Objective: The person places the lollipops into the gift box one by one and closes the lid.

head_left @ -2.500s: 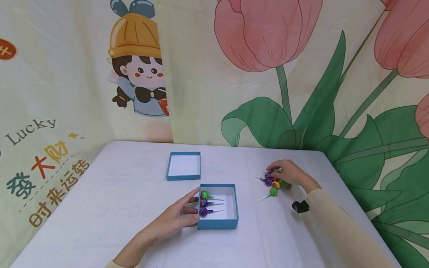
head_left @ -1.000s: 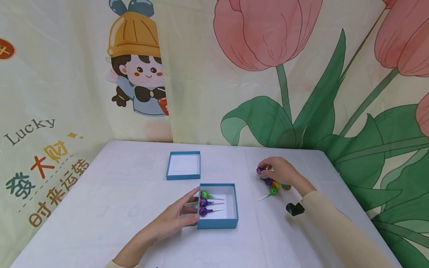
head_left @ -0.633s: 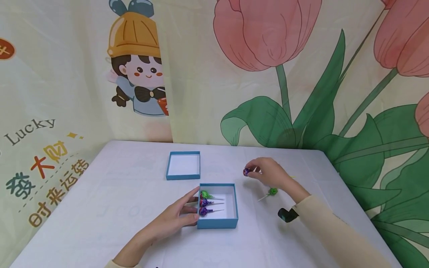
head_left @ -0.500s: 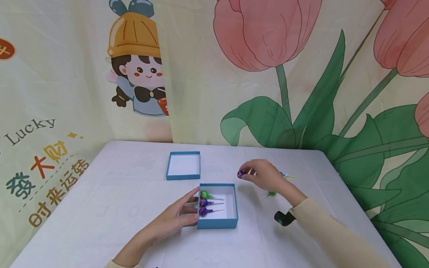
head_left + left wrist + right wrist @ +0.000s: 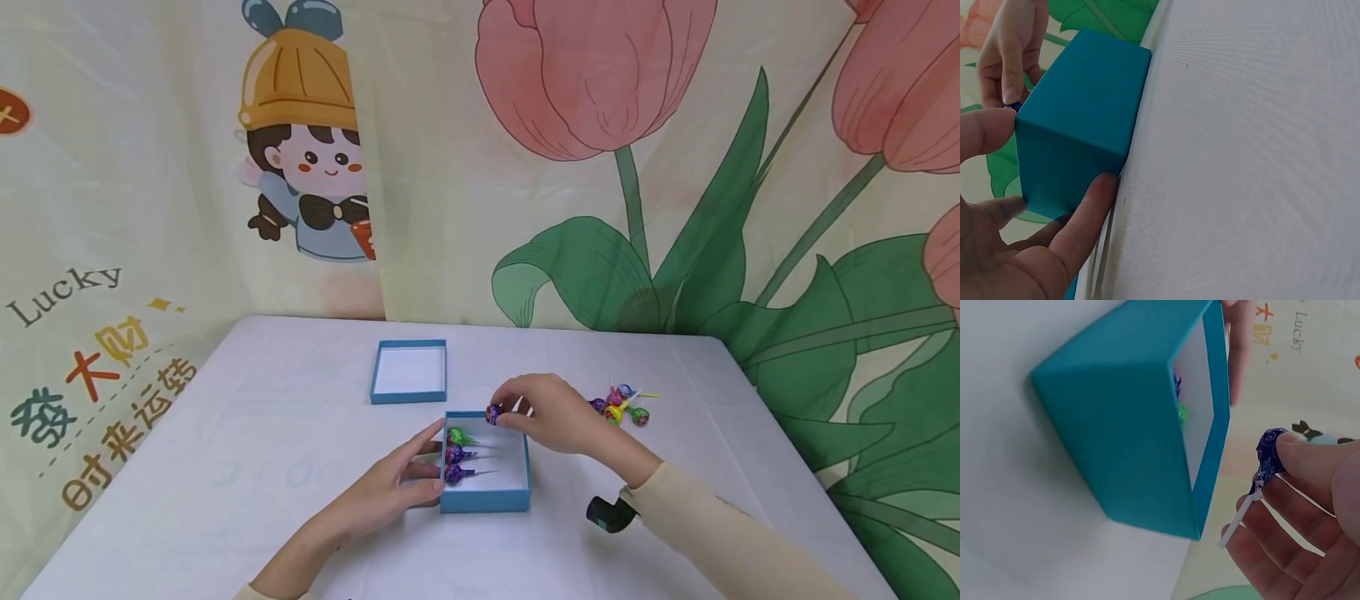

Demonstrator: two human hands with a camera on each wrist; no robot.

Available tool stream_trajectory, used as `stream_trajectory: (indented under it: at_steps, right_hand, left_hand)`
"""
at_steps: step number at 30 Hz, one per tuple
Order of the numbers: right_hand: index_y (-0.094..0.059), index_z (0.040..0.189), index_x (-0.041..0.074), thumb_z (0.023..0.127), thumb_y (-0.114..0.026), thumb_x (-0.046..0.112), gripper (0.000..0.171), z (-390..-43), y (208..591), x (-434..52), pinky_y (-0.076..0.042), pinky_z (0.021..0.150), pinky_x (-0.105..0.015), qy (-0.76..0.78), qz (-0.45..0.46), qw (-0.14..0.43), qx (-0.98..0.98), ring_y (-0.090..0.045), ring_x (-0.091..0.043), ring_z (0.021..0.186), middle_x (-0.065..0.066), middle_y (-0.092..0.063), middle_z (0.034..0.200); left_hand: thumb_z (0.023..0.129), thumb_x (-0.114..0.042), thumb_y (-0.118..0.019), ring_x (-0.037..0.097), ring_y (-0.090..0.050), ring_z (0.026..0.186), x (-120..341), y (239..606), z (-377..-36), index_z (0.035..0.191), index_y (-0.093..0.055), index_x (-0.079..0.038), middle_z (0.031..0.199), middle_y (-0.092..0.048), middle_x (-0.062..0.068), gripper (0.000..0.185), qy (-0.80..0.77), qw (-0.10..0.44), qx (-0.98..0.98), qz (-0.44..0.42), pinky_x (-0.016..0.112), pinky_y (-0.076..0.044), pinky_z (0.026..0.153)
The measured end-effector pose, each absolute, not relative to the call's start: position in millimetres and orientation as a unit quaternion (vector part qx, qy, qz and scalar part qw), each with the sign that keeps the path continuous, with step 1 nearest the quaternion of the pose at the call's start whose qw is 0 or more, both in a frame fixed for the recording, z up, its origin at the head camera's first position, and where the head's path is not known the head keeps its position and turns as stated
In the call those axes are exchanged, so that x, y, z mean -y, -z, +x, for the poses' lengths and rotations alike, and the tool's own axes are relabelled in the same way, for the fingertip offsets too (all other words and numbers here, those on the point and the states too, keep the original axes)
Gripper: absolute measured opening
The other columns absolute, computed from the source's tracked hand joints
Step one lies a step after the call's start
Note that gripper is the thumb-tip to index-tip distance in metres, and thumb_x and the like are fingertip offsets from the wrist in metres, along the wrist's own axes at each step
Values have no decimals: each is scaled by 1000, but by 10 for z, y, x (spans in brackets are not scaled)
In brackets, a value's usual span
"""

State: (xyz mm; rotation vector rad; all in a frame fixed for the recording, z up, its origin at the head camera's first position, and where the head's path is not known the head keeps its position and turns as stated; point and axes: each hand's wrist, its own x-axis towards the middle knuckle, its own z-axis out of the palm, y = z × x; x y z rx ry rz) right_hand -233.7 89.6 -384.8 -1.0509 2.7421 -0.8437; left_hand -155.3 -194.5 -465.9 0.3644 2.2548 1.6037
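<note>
**Purple lollipop over the blue box**

My left hand [image 5: 390, 492] lies flat on the table [image 5: 247, 450], fingers straight and pressed against the left wall of the blue box [image 5: 486, 500]; it grips nothing. Inside the box lie three lollipops [image 5: 456, 454], heads toward that wall. My right hand [image 5: 543, 412] reaches in from the box's right, wrist raised, thumb and fingertips pinching a purple lollipop [image 5: 493, 413] just above the box's far rim. Right of the box sits a small pile of lollipops [image 5: 618, 406]; beyond the box lies its lid [image 5: 408, 372].
</note>
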Motion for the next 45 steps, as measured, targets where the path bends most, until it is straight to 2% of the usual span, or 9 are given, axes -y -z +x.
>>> stream_trajectory:
  at_steps: [8,17,22,29,45]
  right_hand:
    - [-77,121,16,100,-77,22,22,-2254,3892,-730,-57,75,-21,278,-360,66,-888,-64,-7,88,8,-74,102]
    - [-77,118,14,99,-78,21,20,-2182,4001,-577,-55,78,-19,275,-379,105,-877,-62,-3,86,9,-74,100]
    - [-78,116,13,99,-79,19,18,-2144,4044,-531,-54,76,-18,267,-392,125,-871,-63,-3,83,8,-75,99]
    - [-78,113,11,99,-79,18,16,-2130,4133,-491,-55,73,-16,264,-413,137,-861,-63,-4,79,9,-72,94]
    - [-78,110,11,97,-80,13,14,-2124,4246,-394,-54,73,-13,257,-420,156,-856,-61,-1,77,10,-70,88]
  left_hand:
    - [105,-31,-69,40,-54,139,1961,4665,-1557,171,-21,-29,166,-36,23,82,-571,175,-791,136,54,-54,107]
    - [105,-31,-68,41,-54,140,1987,4671,-1546,171,-21,-30,167,-35,22,82,-567,170,-793,145,61,-50,109]
    - [105,-31,-68,41,-53,141,1995,4685,-1543,171,-21,-31,167,-35,23,82,-570,168,-790,153,59,-50,109]
    - [105,-30,-69,38,-54,141,1991,4676,-1528,171,-21,-33,167,-35,19,82,-570,170,-790,149,56,-51,110]
    - [105,-35,-68,37,-55,140,1978,4677,-1534,171,-21,-31,165,-38,18,81,-566,178,-791,145,60,-50,109]
